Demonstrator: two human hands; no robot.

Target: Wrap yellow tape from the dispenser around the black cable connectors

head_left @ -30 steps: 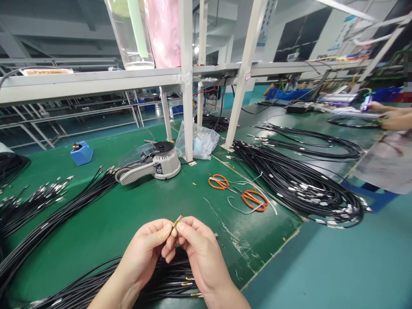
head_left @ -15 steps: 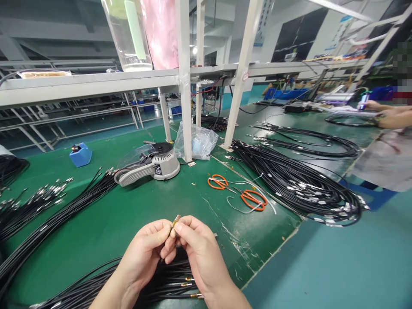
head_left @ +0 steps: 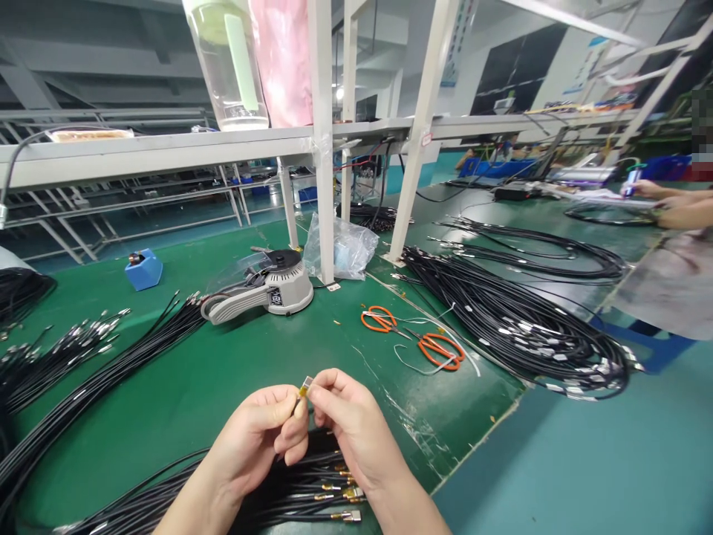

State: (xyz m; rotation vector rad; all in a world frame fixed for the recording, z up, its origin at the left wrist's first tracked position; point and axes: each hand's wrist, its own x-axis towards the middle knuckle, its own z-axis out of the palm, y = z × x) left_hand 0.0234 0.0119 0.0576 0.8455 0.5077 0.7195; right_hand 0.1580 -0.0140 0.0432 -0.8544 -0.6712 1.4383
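Between thumb and fingertips, my left hand (head_left: 264, 423) pinches a black cable just behind its end. That end carries a small silver connector (head_left: 306, 386) with yellow tape below it, pointing up and away from me. My right hand (head_left: 350, 416) is closed, with thumb and forefinger at the connector's right side; the fingertips partly hide one another. Under both wrists lies a bundle of black cables (head_left: 301, 490), several ends showing yellow tape and metal connectors.
Ahead stand a grey tape dispenser (head_left: 287, 286), orange-handled scissors (head_left: 440, 351) and a clear plastic bag (head_left: 348, 249) by the shelf post. More black cable bundles (head_left: 518, 312) lie right and left. A blue holder (head_left: 143, 269) sits farther left. A co-worker's hands (head_left: 649, 192) are at far right.
My right thumb has drawn back slightly to the right, uncovering the silver connector. More cable ends show beneath my right wrist. The view has shifted slightly.
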